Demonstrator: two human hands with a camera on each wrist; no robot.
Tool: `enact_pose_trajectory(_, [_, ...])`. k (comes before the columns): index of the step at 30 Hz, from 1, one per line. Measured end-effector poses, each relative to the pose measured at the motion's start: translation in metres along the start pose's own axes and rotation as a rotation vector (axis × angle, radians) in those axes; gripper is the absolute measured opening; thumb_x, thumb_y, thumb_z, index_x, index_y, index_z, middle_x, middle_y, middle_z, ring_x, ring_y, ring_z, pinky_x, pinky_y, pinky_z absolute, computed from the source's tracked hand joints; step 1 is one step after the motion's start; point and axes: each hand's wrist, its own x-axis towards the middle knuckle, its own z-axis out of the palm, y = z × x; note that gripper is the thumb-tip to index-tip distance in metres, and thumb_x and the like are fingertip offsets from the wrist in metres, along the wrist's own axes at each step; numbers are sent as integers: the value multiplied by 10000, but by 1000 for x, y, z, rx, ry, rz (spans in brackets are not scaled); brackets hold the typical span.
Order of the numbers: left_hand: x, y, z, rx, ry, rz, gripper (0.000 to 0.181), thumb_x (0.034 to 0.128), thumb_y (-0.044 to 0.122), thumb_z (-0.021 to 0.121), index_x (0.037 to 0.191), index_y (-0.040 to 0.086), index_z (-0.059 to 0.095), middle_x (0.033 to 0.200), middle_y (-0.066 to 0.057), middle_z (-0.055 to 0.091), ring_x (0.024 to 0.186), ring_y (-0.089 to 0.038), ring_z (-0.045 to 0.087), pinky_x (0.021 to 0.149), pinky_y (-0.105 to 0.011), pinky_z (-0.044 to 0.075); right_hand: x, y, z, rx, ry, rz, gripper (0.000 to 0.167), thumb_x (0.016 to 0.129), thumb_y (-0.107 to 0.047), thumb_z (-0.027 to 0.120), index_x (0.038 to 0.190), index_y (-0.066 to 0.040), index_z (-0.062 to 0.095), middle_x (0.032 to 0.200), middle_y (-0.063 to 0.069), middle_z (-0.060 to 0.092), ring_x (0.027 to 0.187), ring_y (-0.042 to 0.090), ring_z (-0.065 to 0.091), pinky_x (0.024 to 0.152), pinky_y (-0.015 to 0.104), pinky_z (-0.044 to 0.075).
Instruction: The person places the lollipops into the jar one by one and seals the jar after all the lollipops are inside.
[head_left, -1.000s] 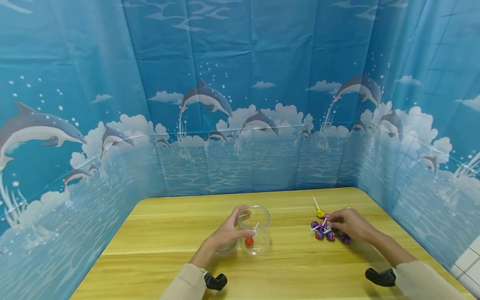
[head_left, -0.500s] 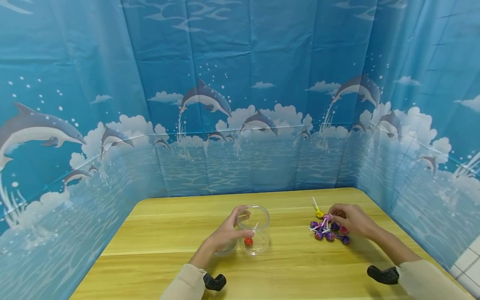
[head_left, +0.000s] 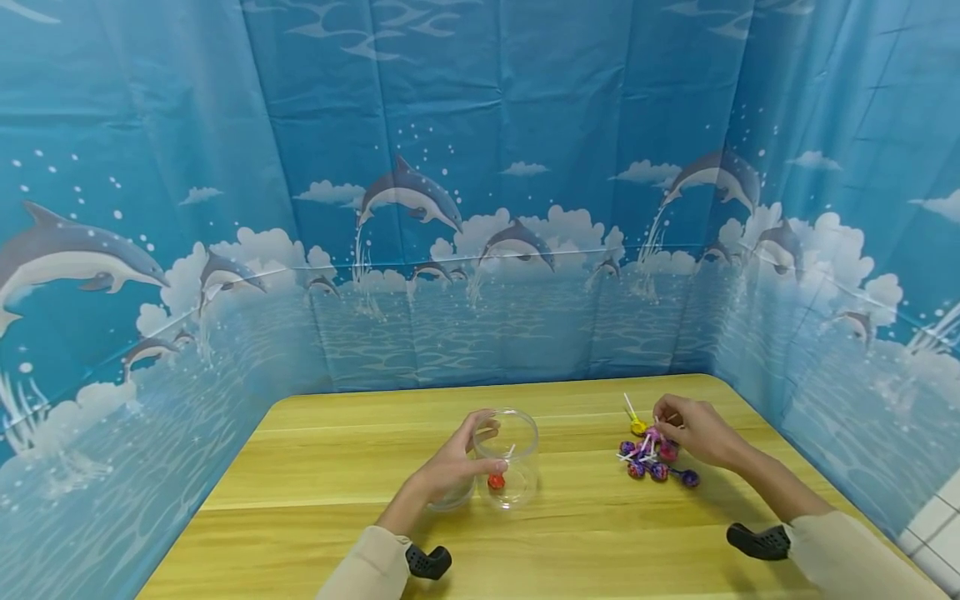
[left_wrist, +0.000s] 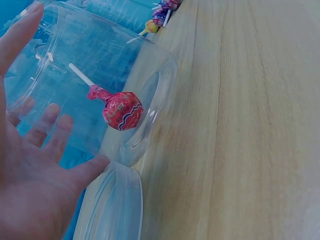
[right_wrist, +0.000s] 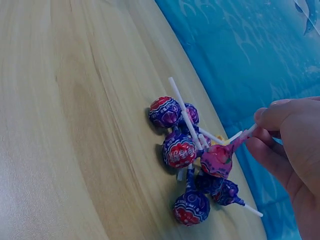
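A clear round plastic jar [head_left: 525, 471] stands without its lid on the table; my left hand [head_left: 448, 467] holds its side, thumb in front and fingers behind. Inside it a red-wrapped lollipop [left_wrist: 123, 111] leans with its white stick up. Beside the jar, under my left hand, lies a clear lid [left_wrist: 122, 202]. On the right, my right hand [head_left: 701, 429] pinches the stick of a pink-wrapped lollipop [right_wrist: 217, 160] between thumb and fingertips. Its candy end hangs over a pile of purple lollipops [right_wrist: 180, 150]; whether it touches them I cannot tell.
A yellow lollipop [head_left: 637, 427] lies at the pile's far side, stick pointing away. The wooden table [head_left: 570, 533] ends at a blue dolphin-print curtain [head_left: 495, 333] behind and at both sides. Black wrist devices [head_left: 759, 542] sit at both cuffs.
My right hand has shifted slightly back and up over the pile, gripping a pink lollipop that now shows below the fingers. My left hand and the jar stay put.
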Motion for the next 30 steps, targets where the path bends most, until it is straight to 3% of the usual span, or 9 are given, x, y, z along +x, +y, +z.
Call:
enact_pose_trajectory(13, [-1,0,1,7,4,-5,859,931,325,800,1611,224,286,1575,-88,377,1485,-335,331,1121,-598,349,4,-10,-5,48,17,-8,68,1001,-29,673,1001,-69,618,925,50,694,882,255,719,679,315,571])
enact_pose_trajectory(24, [-1,1,2,19,7,1,854,928,332,804,1603,221,293,1578,-94,381,1485,-352,327,1120,-610,345,10,-18,-3,152,24,35,53,1041,-31,613,1013,-61,580,932,78,668,923,272,705,688,355,555])
enact_pose_trajectory(30, [0,0,1,20,8,1,852,927,336,806,1600,228,294,1577,-97,381,1484,-352,328,1119,-609,347,12,-23,-4,195,20,39,41,1048,-37,604,1025,-29,571,923,66,657,915,270,699,710,435,571])
